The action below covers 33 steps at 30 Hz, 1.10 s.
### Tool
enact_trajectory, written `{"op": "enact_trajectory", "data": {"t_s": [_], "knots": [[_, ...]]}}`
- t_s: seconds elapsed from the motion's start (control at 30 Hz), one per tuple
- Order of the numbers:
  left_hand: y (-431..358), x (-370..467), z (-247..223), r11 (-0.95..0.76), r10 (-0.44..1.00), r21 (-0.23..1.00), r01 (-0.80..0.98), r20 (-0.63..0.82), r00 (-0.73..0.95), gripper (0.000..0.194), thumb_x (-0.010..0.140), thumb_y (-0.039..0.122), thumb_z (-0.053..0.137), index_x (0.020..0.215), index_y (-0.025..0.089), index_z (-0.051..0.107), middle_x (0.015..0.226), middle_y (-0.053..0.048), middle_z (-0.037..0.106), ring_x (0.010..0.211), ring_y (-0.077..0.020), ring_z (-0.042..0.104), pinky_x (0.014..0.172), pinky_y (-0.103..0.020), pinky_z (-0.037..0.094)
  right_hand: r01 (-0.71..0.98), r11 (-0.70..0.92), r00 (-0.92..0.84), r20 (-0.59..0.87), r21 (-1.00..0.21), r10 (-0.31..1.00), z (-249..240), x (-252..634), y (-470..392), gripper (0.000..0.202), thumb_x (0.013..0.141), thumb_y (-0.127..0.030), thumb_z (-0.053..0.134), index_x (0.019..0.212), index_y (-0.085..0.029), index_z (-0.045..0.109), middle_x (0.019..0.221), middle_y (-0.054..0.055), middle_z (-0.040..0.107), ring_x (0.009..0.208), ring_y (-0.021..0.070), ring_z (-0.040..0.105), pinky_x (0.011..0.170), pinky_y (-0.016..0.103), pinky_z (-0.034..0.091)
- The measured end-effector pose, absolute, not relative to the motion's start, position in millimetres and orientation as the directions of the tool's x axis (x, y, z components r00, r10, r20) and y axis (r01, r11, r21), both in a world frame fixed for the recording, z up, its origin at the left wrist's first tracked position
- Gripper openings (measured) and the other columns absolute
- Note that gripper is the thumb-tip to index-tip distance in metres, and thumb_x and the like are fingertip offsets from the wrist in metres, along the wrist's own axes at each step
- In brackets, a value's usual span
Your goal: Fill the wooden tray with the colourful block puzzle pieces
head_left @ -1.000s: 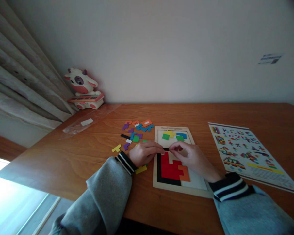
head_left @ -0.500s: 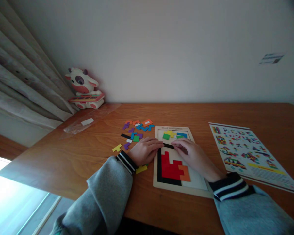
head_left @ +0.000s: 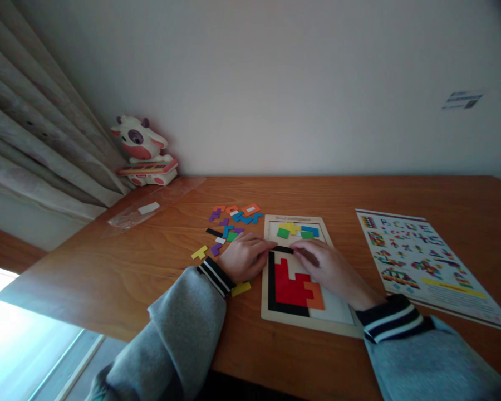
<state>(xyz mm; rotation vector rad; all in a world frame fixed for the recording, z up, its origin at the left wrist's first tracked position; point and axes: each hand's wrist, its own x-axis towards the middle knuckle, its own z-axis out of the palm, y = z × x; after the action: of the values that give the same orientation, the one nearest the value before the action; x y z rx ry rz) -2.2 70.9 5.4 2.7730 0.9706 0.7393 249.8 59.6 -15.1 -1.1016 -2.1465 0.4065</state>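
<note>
A long black puzzle piece (head_left: 284,249) lies across the upper middle of a wooden puzzle board (head_left: 265,301). My left hand (head_left: 244,257) is closed, fingertips at the piece's left end; its thumb is partly hidden. My right hand (head_left: 328,264) pinches the right end between thumb and fingers. Below it on the white base, red pieces (head_left: 290,287) sit against an orange piece (head_left: 316,295), with a black border of pieces (head_left: 271,289) along the left and bottom. Yellow (head_left: 291,228), green (head_left: 283,233) and blue (head_left: 311,230) pieces lie near the board's top.
Loose coloured pieces (head_left: 237,217) are scattered left of the board, a yellow one (head_left: 241,288) beside my left wrist. A printed pattern sheet (head_left: 426,250) lies to the right. Farther left are a clear plastic bag (head_left: 129,220) and a cow toy with keyboard (head_left: 146,161).
The black piece has shifted slightly left on the board, and my right hand has moved left with it, uncovering more of a green piece. My left hand has barely moved.
</note>
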Motion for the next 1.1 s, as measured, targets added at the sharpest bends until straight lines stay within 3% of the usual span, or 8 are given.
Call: {"op": "enact_trajectory", "data": {"t_s": [0.33, 0.6, 1.1], "knots": [[70.7, -1.5, 5.6, -0.784, 0.612, 0.219, 0.581, 0.434, 0.661, 0.029, 0.089, 0.017, 0.049, 0.113, 0.017, 0.067, 0.095, -0.009, 0.074, 0.09, -0.0227, 0.066, 0.084, -0.038, 0.05, 0.606, 0.59, -0.418, 0.418, -0.534, 0.807, -13.2, 249.3, 58.7, 0.02, 0.091, -0.017, 0.054, 0.105, -0.025, 0.066, 0.104, 0.005, 0.071, 0.1, 0.0225, 0.066, 0.091, 0.043, 0.053], [71.5, -3.7, 6.0, -0.808, 0.587, 0.227, 0.543, 0.39, 0.71, 0.038, 0.088, 0.016, 0.048, 0.123, 0.019, 0.063, 0.109, -0.01, 0.071, 0.107, -0.0245, 0.062, 0.092, -0.039, 0.049, 0.605, 0.601, -0.434, 0.417, -0.522, 0.799, -12.2, 248.6, 58.7, 0.021, 0.09, -0.018, 0.056, 0.106, -0.026, 0.067, 0.105, 0.004, 0.072, 0.101, 0.0227, 0.067, 0.091, 0.043, 0.053], [70.8, -2.2, 7.3, -0.798, 0.598, 0.221, 0.561, 0.412, 0.687, 0.03, 0.088, 0.018, 0.05, 0.112, 0.017, 0.068, 0.093, -0.009, 0.073, 0.09, -0.0234, 0.066, 0.082, -0.037, 0.049, 0.608, 0.599, -0.443, 0.403, -0.521, 0.801, -16.7, 250.3, 59.8, 0.022, 0.091, -0.015, 0.055, 0.108, -0.026, 0.064, 0.11, 0.004, 0.069, 0.105, 0.0221, 0.064, 0.095, 0.043, 0.051]]}}
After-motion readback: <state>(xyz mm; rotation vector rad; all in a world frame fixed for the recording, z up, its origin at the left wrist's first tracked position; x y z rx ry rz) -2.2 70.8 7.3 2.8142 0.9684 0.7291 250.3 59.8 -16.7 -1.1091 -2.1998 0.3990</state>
